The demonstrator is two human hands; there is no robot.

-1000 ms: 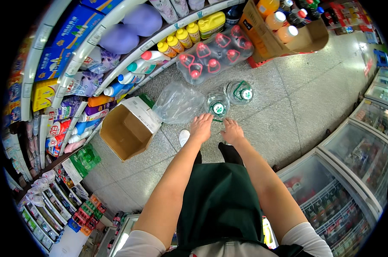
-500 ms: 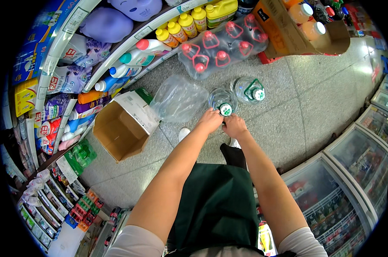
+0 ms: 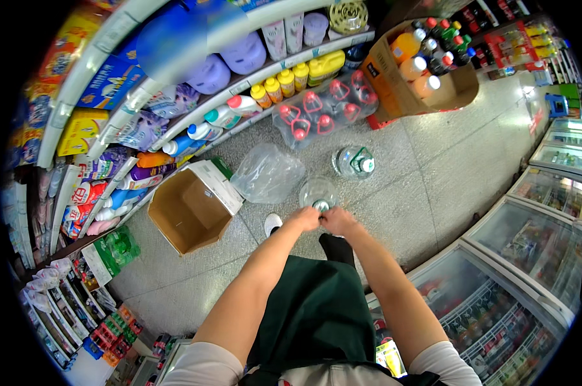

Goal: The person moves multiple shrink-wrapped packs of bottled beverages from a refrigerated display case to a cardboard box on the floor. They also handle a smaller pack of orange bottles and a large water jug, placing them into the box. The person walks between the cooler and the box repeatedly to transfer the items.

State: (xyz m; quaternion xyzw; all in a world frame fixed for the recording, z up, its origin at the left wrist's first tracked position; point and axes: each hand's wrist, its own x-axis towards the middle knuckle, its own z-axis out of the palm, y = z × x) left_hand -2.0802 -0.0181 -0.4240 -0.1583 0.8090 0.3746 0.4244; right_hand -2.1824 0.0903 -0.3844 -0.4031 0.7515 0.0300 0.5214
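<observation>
A large clear water bottle [image 3: 317, 190] stands in front of me, its pale cap [image 3: 320, 206] towards me. My left hand [image 3: 304, 219] and my right hand [image 3: 338, 220] meet at its neck, just on the near side of the cap. Both hands are closed there, with fingers bent inward; the exact part they grip is hidden. Beyond it to the right sits a second clear water bottle [image 3: 352, 163] with a green carry handle and a white and green cap, touched by neither hand. A crumpled clear plastic bag [image 3: 268, 174] lies to the left.
An open, hollow cardboard box [image 3: 191, 209] lies at left, near green plastic-wrapped goods [image 3: 120, 248]. Shelves of detergent bottles [image 3: 223, 116] curve along the left and far side. A shrink-wrapped bottle pack [image 3: 326, 109] and a carton of drinks [image 3: 419, 77] stand ahead. Glass-topped freezers [image 3: 484, 296] line the right.
The view has shifted, showing more shelving. My hands and the held bottle have come nearer to me, widening the gap to the second bottle. Both hands stay at the neck.
</observation>
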